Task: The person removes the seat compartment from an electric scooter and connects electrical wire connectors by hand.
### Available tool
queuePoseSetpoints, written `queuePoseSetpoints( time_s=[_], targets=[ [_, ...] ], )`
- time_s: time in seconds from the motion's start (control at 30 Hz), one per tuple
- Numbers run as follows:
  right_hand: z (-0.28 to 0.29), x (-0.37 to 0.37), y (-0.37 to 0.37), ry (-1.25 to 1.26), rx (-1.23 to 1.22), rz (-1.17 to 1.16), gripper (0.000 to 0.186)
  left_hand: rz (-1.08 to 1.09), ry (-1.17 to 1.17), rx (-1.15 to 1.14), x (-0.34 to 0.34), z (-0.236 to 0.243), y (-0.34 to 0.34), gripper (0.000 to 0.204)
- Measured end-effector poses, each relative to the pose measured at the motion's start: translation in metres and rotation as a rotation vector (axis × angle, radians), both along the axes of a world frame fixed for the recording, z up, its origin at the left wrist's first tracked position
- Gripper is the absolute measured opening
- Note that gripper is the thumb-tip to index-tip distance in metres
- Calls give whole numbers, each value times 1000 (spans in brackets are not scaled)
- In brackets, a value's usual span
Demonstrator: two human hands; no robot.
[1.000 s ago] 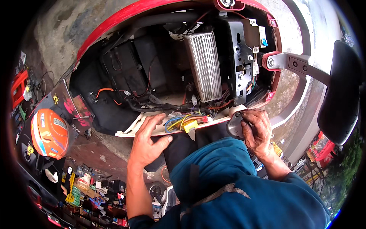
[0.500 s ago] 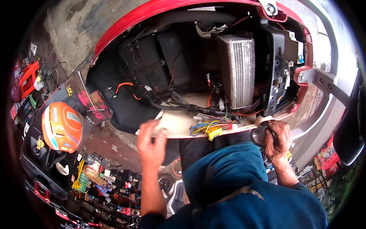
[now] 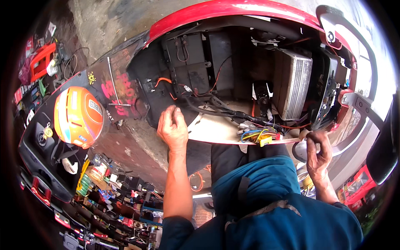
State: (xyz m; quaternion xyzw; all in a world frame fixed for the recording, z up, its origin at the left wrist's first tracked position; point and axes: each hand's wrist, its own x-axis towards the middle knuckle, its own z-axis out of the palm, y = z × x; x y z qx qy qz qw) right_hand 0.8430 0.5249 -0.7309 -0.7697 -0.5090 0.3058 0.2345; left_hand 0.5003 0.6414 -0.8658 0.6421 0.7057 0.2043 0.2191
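A motorbike's red rear bodywork (image 3: 233, 10) lies open in front of me, its inside exposed. My left hand (image 3: 173, 129) is at the left end of the cream inner face of a side panel (image 3: 216, 130); thumb and fingers are drawn together, and whatever is between them is hidden. On the right, my right hand (image 3: 318, 152) has curled fingers on the grey end of a grab rail (image 3: 301, 151), beside the panel's right end. Between the hands, a bundle of coloured wires (image 3: 256, 134) with a yellow connector (image 3: 265, 142) hangs over the panel edge.
Inside the bodywork are a finned metal box (image 3: 296, 85), black cables (image 3: 221, 111) and orange wires (image 3: 162, 80). An orange helmet (image 3: 79, 116) rests at the left. Below it, tools and parts crowd the floor (image 3: 121, 204). A T-shaped metal tool (image 3: 114, 83) lies nearer the bodywork.
The view has shifted, so the bodywork sits further right. My left hand's fingers have drawn together and rise above the panel edge. My right hand's fingers have curled further at the grab rail's end.
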Motion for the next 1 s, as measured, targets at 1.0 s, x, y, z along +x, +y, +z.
queuePoseSetpoints(
  time_s=[1.0],
  targets=[
    [-349, -308, 188, 148, -788, 665, 45, -92, 51, 95, -69, -51, 15, 9]
  ],
)
